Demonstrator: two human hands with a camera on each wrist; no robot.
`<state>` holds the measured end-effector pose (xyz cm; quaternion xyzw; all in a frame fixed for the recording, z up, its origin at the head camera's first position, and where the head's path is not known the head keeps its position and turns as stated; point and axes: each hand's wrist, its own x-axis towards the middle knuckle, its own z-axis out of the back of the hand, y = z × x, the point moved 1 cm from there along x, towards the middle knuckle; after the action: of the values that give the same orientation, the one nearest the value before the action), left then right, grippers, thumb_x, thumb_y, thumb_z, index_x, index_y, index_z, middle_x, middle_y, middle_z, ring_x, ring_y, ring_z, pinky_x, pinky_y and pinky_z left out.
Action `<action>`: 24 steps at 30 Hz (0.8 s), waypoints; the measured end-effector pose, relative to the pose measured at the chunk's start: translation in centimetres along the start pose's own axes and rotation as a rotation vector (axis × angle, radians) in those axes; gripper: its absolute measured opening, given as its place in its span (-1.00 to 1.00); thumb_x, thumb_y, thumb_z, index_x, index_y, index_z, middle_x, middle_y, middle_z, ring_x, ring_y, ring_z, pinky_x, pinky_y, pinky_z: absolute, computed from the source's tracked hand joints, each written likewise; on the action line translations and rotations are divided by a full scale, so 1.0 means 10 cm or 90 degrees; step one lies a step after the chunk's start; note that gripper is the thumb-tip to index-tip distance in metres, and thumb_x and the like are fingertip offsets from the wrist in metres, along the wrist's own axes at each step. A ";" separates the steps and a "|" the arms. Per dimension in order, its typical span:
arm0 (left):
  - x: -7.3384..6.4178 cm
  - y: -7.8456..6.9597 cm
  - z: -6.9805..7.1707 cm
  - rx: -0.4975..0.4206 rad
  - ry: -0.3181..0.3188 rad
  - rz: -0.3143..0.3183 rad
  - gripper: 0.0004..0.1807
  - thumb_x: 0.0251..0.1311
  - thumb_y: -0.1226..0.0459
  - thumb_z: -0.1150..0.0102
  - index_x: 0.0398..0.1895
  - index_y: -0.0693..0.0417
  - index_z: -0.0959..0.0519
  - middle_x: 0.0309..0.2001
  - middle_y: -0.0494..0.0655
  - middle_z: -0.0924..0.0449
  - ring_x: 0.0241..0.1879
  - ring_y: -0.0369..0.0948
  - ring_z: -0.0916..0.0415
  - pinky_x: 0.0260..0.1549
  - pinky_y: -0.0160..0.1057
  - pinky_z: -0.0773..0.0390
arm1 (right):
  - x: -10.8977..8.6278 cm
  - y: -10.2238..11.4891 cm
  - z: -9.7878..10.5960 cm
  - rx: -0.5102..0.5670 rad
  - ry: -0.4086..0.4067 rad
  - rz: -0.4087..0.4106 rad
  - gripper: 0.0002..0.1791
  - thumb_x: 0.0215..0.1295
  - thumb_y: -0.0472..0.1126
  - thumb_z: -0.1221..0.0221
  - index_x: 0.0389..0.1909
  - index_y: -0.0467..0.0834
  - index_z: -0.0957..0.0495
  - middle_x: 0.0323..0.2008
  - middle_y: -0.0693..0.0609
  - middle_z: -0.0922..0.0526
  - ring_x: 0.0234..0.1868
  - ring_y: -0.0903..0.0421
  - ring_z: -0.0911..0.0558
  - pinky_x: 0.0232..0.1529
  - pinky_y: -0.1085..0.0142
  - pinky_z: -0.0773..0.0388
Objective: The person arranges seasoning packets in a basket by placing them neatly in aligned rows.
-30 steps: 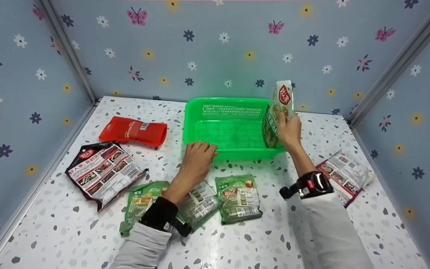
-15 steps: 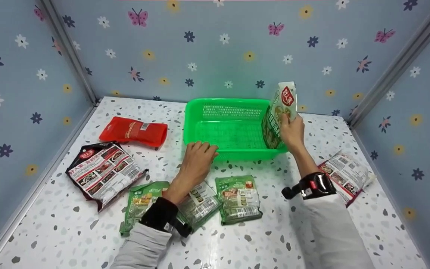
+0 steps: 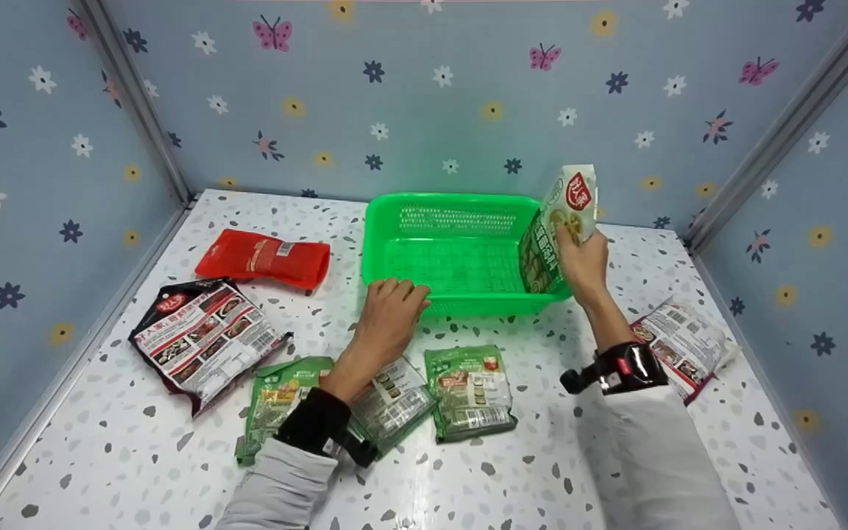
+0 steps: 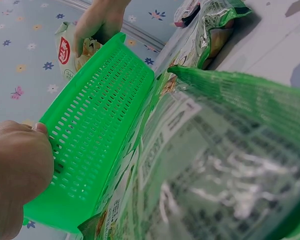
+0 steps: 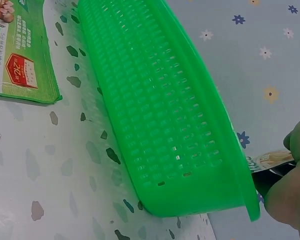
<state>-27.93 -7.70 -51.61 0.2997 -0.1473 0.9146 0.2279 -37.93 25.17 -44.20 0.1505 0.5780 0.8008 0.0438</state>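
Observation:
A green plastic basket [image 3: 468, 303] with perforated walls stands at the back of the table. My left hand [image 3: 389, 316] grips its front rim near the left corner; in the left wrist view the fingers [image 4: 20, 160] curl over that rim. At the basket's right end, my right hand [image 3: 586, 265] pinches a green-and-white food packet [image 3: 539, 259] by its right edge. The packet stands on edge inside, leaning right, its top above the rim. In the right wrist view the basket wall [image 5: 155, 115] hides most of the packet.
Green packets [image 3: 470, 394] lie in front of the basket, partly under my left forearm. To the left are a red pouch [image 3: 266, 259] and a black-and-white packet [image 3: 210, 338]. Another white-and-red packet [image 3: 682, 346] lies beyond my right wrist. Flowered walls [image 3: 439, 96] enclose the table.
My right hand has shifted a little to the right, and the packet's top has tilted right with it. The left hand stays on the basket rim.

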 end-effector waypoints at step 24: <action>0.01 -0.01 0.02 -0.002 0.046 0.019 -0.74 0.71 0.09 -0.15 0.15 0.00 -0.72 -0.06 0.02 -0.80 0.00 0.06 -0.67 0.12 0.09 -0.59 | -0.03 0.04 -0.11 -0.188 -0.002 0.150 -0.55 0.77 -0.27 -0.03 0.39 -0.53 -0.58 0.18 -0.53 -0.76 -0.06 -0.25 -0.69 0.02 -0.15 -0.62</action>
<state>-27.86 -7.67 -51.41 0.2640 -0.1451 0.9278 0.2200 -37.93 23.98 -44.22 0.2101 0.4323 0.8765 -0.0278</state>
